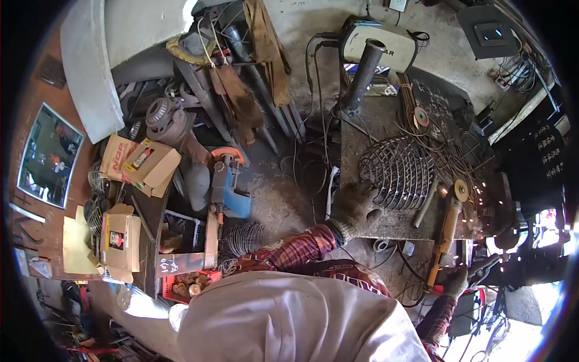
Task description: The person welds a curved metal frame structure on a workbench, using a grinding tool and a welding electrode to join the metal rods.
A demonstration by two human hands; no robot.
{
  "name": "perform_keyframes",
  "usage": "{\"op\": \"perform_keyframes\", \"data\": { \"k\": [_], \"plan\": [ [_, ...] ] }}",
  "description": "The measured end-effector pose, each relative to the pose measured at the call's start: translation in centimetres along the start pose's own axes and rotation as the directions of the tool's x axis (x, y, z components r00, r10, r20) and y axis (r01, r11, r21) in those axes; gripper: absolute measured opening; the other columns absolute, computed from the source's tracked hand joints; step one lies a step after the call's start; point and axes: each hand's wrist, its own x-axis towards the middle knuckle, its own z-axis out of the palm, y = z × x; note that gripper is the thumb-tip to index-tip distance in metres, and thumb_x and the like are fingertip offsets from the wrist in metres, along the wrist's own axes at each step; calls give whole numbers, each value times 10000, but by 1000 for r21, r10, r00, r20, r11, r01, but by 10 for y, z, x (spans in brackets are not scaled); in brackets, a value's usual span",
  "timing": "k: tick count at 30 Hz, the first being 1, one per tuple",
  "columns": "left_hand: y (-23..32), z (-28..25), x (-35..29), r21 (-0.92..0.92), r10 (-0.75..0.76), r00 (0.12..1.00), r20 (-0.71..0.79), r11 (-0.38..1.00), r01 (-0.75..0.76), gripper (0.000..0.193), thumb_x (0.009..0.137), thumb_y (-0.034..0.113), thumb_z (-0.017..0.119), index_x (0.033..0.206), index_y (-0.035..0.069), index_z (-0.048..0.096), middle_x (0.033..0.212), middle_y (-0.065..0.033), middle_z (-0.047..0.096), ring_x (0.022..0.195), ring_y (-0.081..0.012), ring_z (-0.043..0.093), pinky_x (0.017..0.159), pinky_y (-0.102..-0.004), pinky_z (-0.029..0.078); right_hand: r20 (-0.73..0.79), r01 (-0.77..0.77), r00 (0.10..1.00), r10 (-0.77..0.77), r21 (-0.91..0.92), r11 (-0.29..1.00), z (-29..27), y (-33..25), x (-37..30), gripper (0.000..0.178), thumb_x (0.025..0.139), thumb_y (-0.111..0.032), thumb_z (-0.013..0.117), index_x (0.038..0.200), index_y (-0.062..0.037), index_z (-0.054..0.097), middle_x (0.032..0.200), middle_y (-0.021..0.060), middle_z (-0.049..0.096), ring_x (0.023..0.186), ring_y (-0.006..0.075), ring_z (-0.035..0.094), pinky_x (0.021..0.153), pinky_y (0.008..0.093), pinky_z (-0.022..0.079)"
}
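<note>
On the workbench (392, 228) lies a domed metal wire grille (401, 172) of curved, crossing rods. My gloved left hand (354, 208) is closed on its near left edge; part of the grip is hidden by the glove. Farther right, my gloved right hand (463, 280) has curled fingers by a dark tool (512, 226), where sparks and a bright glow show. What that hand holds is too dark to make out. Between my hands, an orange angle grinder (447, 228) with a round tan disc lies across the bench's edge.
A welding machine (377, 47) stands behind an upright steel pipe (367, 72). Rods and cables (458, 151) are tangled on the right of the bench. Leftward are a blue clamp-like tool (232, 196), cardboard boxes (151, 163), and a red basket (190, 285). A welding mask (487, 31) hangs far right.
</note>
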Motion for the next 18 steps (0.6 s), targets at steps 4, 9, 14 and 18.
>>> {"op": "perform_keyframes", "data": {
  "k": [4,9,14,18],
  "plan": [
    [-8,8,-1,-70,4,999,53,998,0,544,814,372,747,1249,79,604,1282,-163,582,1134,-369,562,1007,-502,433,43,41,998,-41,4,999,11,-27,-51,245,910,-311,704,835,-90,625,658,-22,533,518,95,482,492,284,455],
    [-10,25,-5,-363,-71,978,198,921,140,397,908,313,711,1215,83,610,1108,-125,681,1010,-298,660,845,-412,523,-59,-55,998,36,-371,927,26,-56,-97,405,878,-385,699,1124,-63,680,800,22,638,641,118,576,579,298,468],
    [4,16,9,-83,144,982,120,987,-135,469,873,328,747,1212,32,616,1173,-193,653,1119,-384,599,969,-459,476,-46,86,995,-86,-2,996,23,-12,-82,280,851,-248,729,1039,-61,640,740,4,600,597,115,564,546,291,468],
    [0,18,6,-30,120,976,181,993,-117,483,889,344,737,1224,20,609,1248,-232,611,1197,-418,554,1028,-488,449,-14,102,994,-105,-128,986,38,-34,-77,299,862,-245,704,1050,-17,659,758,36,622,616,143,604,562,313,486]
  ]
}}
